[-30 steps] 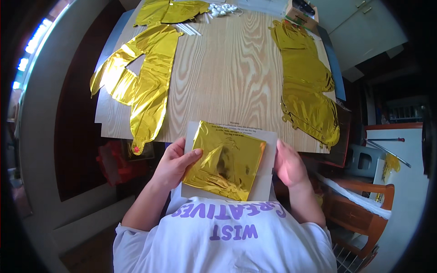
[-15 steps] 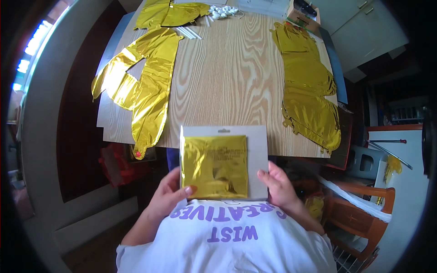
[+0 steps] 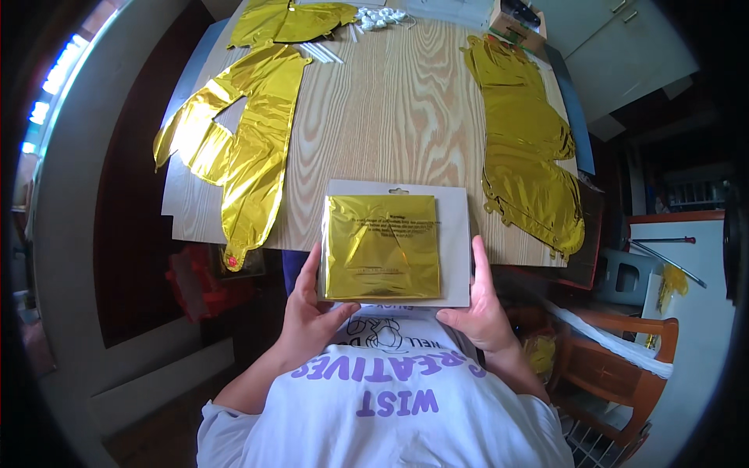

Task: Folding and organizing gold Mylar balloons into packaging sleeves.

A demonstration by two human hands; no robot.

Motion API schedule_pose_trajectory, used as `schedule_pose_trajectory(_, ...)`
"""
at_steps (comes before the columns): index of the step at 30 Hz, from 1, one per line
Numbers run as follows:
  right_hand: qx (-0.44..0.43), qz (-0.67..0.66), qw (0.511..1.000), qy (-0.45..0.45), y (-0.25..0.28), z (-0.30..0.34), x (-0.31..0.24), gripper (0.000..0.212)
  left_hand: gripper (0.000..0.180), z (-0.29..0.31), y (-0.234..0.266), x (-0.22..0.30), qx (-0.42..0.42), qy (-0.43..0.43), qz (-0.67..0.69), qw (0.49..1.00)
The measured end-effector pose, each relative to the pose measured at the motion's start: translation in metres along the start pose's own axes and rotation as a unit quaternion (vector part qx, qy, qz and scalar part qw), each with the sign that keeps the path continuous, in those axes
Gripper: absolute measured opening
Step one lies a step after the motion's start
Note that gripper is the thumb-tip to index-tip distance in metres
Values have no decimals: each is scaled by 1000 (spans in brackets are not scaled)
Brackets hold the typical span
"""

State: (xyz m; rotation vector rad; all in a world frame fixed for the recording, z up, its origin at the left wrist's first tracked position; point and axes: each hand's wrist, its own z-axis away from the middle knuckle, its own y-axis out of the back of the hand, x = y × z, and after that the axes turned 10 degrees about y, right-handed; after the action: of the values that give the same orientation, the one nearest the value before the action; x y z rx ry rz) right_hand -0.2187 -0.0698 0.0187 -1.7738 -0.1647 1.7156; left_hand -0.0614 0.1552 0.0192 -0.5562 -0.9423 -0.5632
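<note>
We saw a wooden table (image 3: 382,109) across the far part of the scene. On its left lay a large flat gold foil shape (image 3: 261,156), its tip reaching past the near edge; on the right lay another foil shape (image 3: 519,117), and at the far left a third foil shape (image 3: 281,23). Nearer, we saw the packet (image 3: 382,242), folded gold foil on pale card, between the two hands. The left hand (image 3: 308,316) and right hand (image 3: 484,320) held its sides, thumbs at its near edge, one finger of each stretched along the side; whether the remaining fingers were spread or pressed together, we could not tell. Far left of centre, we noticed small white pieces (image 3: 382,18) heaped near white sticks (image 3: 321,52).
</note>
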Motion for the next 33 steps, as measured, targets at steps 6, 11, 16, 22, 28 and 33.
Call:
schedule_pose_trajectory(6, 59, 87, 994, 30, -1, -4, 11, 106, 95, -11, -8, -8, -10, -14, 158, 987)
schedule_pose_trajectory(11, 72, 102, 992, 5, 8, -6, 16, 102, 90, -15, -8, -20, 25, -38, 81, 996)
schedule_pose_trajectory(16, 83, 144, 986, 22, 6, -10, 16, 99, 98, -19, -10, -13, 65, -76, -37, 994)
schedule_pose_trajectory(22, 123, 151, 980, 39, 9, -14, 26, 96, 102, -11, 13, 56, 84, 25, -544, 835)
schedule_pose_trajectory(28, 112, 200, 971, 67, 11, -18, 32, 89, 70, -87, -34, 91, 87, -345, -552, 754)
schedule_pose_trajectory(33, 117, 212, 970, 14, 17, -17, 34, 77, 90, -150, -48, 34, 102, -264, -646, 709)
